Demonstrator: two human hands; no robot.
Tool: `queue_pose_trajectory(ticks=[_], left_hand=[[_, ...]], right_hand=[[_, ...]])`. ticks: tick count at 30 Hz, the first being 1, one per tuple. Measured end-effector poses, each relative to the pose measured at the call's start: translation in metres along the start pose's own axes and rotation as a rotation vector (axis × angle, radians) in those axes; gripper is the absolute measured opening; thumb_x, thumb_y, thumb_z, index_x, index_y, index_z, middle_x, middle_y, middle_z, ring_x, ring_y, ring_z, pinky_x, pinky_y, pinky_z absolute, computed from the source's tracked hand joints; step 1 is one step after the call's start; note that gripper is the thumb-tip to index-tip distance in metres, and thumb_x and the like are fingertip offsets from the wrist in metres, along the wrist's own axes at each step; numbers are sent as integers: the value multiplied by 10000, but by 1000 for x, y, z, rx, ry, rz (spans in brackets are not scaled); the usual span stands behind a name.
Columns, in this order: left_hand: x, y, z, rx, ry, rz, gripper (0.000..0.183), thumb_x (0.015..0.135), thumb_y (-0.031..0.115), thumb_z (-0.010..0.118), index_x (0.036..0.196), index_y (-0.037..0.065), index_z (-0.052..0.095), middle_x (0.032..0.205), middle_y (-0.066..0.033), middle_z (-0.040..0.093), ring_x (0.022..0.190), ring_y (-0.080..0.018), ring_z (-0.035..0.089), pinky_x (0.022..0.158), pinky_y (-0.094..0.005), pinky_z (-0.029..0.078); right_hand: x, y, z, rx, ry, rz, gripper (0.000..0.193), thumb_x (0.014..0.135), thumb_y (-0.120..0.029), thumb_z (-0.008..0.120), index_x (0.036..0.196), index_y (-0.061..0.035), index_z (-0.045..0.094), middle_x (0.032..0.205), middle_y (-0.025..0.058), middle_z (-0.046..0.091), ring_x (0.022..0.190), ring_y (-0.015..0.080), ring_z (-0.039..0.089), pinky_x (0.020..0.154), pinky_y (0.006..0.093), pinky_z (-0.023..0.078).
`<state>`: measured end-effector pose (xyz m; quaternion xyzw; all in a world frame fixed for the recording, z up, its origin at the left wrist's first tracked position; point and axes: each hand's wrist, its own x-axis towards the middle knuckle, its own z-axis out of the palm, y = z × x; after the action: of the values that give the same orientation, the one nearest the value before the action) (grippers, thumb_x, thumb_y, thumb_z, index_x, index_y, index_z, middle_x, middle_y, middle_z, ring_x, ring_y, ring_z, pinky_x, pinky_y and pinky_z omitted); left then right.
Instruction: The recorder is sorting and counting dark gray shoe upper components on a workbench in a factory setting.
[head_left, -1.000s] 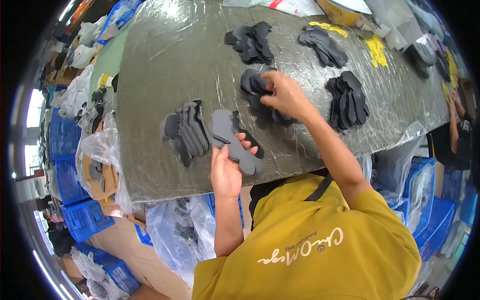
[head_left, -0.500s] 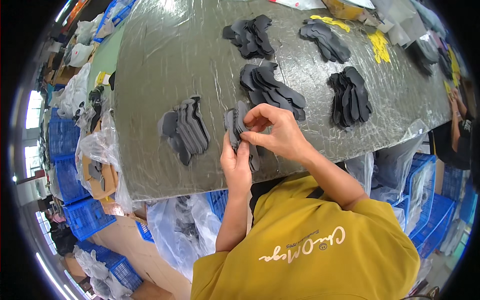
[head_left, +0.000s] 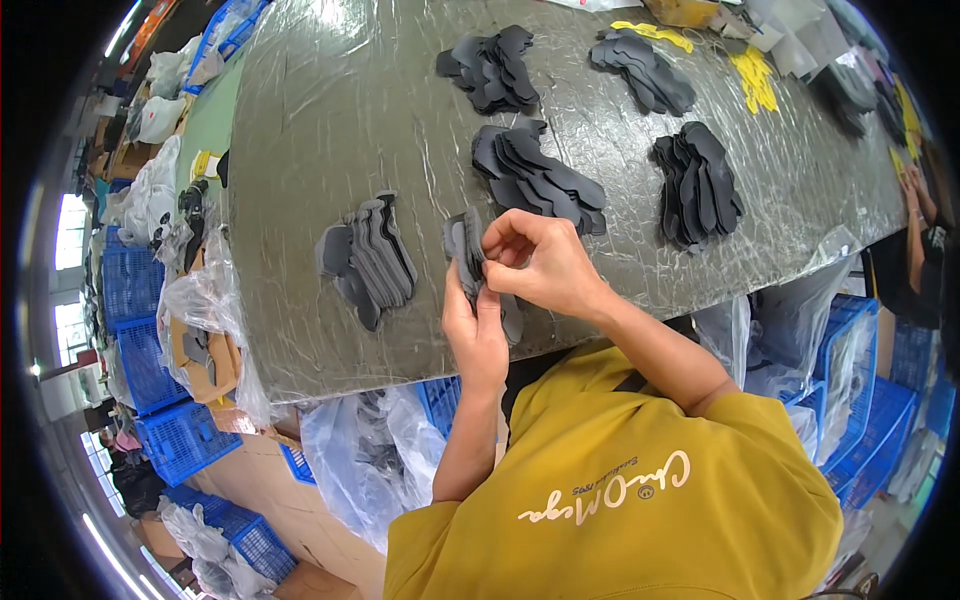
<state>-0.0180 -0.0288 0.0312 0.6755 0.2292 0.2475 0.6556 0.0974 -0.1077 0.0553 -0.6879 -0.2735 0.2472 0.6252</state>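
Centre of frame: left hand clamps a small stack of dark foam pieces upright, fingers closed around it, so edges stay aligned | right hand pinches its top edge | left: fanned grey pile | above: three more piles on the plastic-wrapped table.

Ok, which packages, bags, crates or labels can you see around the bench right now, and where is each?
Clear plastic bag holding dark cut pieces: hangs below the table's near edge, left of the left hand.
Clear plastic bag with brown and dark pieces: at the table's left end, crumpled.
Blue plastic mesh crates: stacked on the floor at far left.
Blue plastic crate: on the right, under the table, lined with clear film.
No labels, signs or screens are readable.
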Motion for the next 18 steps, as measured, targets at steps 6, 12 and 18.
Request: queue_pose_trajectory(ticks=[6,12,18], left_hand=[[-4,4,6,28,46,3,363,963,146,504,1271,-25,417,1151,-105,538,1043,-174,515,935,-307,396],[-1,13,7,-27,92,-30,318,955,135,489,1225,-16,417,1144,-105,515,1039,-157,492,934,-297,383],[0,21,9,-43,146,-55,292,955,110,422,1216,-21,434,1109,-102,547,1003,-153,512,911,-291,397]], right_hand=[[-3,4,6,-160,102,-71,147,700,-51,624,825,22,594,672,55,614,594,95,581,569,253,480],[-6,2,7,-79,110,-86,137,721,-44,628,841,21,615,683,54,627,605,99,597,584,250,491],[-10,-8,-2,-29,11,-52,192,755,-99,714,886,28,652,742,52,673,685,91,645,646,237,524]])
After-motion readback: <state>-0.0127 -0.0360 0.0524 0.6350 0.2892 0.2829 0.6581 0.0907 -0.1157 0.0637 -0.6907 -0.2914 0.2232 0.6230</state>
